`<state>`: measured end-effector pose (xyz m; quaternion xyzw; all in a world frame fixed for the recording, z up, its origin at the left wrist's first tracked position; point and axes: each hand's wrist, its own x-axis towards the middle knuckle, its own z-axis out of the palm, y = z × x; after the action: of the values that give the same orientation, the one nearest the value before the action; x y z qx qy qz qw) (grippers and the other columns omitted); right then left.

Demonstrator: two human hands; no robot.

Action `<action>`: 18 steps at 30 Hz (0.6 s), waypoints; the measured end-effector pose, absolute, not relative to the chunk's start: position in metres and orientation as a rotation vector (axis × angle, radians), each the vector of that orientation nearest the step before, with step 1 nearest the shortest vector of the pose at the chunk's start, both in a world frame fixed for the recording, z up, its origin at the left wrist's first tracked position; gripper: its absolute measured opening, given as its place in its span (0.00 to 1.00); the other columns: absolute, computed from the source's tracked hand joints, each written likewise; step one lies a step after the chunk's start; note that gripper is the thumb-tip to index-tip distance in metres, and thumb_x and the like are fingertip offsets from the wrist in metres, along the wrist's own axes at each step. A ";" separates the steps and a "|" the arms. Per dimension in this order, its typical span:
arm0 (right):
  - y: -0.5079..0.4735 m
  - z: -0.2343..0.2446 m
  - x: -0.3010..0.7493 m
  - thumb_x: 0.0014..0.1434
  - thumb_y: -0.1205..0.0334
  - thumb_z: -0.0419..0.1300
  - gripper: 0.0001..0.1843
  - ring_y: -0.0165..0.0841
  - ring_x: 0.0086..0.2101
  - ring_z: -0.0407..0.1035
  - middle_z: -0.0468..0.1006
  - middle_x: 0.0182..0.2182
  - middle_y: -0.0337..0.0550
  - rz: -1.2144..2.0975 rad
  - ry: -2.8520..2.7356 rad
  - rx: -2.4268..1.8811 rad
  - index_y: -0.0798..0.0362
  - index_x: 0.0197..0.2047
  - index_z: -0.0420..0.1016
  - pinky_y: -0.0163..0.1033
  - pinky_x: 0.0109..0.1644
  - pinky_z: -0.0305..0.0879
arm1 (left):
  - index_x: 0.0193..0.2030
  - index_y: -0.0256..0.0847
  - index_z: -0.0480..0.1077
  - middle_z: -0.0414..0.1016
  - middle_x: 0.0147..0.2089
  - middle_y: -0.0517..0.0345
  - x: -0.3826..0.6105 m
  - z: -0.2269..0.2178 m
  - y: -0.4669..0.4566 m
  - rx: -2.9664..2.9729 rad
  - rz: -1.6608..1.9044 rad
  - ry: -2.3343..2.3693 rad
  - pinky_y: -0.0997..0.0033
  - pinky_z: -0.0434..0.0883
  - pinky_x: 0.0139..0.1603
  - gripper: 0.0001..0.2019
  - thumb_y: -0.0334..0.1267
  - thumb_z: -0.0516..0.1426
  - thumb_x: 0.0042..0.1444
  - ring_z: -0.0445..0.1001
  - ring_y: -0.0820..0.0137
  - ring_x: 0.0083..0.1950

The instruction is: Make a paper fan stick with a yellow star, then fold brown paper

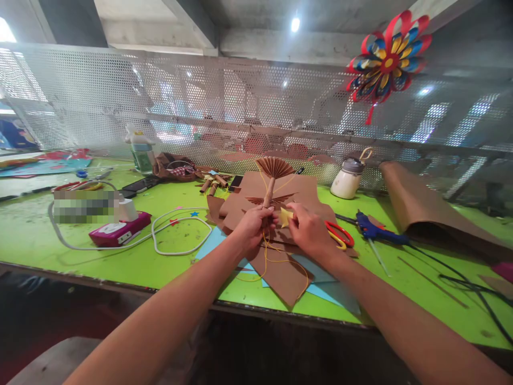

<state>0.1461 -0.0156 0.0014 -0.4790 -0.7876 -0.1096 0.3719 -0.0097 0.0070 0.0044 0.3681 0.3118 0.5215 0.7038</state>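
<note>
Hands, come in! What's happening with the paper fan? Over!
Left hand gripping paper fan by its stick, upright. Right hand pinching yellow star beside it. Yellow string dangling below; scissors lying by right hand.

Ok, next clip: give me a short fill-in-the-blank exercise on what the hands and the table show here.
1. The left hand grips the stick of a pleated fan made of ____ paper.
2. The right hand pinches a small star of ____ paper.
3. The scissors lie on the table just beside the ____ hand.
4. The table top is bright ____.

Missing words: brown; yellow; right; green.
</note>
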 end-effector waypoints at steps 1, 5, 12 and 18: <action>-0.017 0.001 0.144 0.58 0.67 0.48 0.17 0.39 0.32 0.70 0.77 0.33 0.49 -0.325 -2.061 -1.205 0.56 0.51 0.65 0.39 0.34 0.61 | 0.33 0.34 0.66 0.70 0.26 0.56 -0.009 0.003 0.007 0.831 1.147 0.674 0.80 0.69 0.24 0.01 0.28 0.55 0.52 0.71 0.76 0.25; -0.019 -0.002 0.136 0.61 0.66 0.46 0.18 0.40 0.39 0.69 0.75 0.39 0.52 -0.396 -2.207 -1.096 0.56 0.55 0.62 0.40 0.40 0.62 | 0.33 0.34 0.67 0.71 0.27 0.57 -0.007 -0.002 0.010 0.827 1.134 0.639 0.79 0.70 0.25 0.03 0.26 0.55 0.51 0.71 0.77 0.24; -0.015 0.000 0.138 0.63 0.58 0.47 0.20 0.43 0.42 0.65 0.73 0.43 0.54 -0.365 -2.299 -1.001 0.57 0.56 0.61 0.44 0.44 0.62 | 0.30 0.35 0.66 0.68 0.22 0.61 -0.006 -0.004 0.013 0.793 1.145 0.614 0.81 0.66 0.18 0.04 0.24 0.53 0.50 0.67 0.78 0.19; -0.009 -0.005 0.140 0.62 0.68 0.45 0.19 0.40 0.42 0.66 0.73 0.42 0.52 -0.258 -2.222 -1.032 0.56 0.55 0.62 0.43 0.45 0.62 | 0.33 0.36 0.67 0.70 0.25 0.60 -0.008 -0.002 0.011 0.783 1.122 0.633 0.72 0.74 0.29 0.02 0.27 0.55 0.53 0.71 0.76 0.24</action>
<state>0.1403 -0.0089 -0.0053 -0.3951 -0.8506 -0.0986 0.3327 -0.0076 0.0114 -0.0016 0.3556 0.2875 0.5094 0.7290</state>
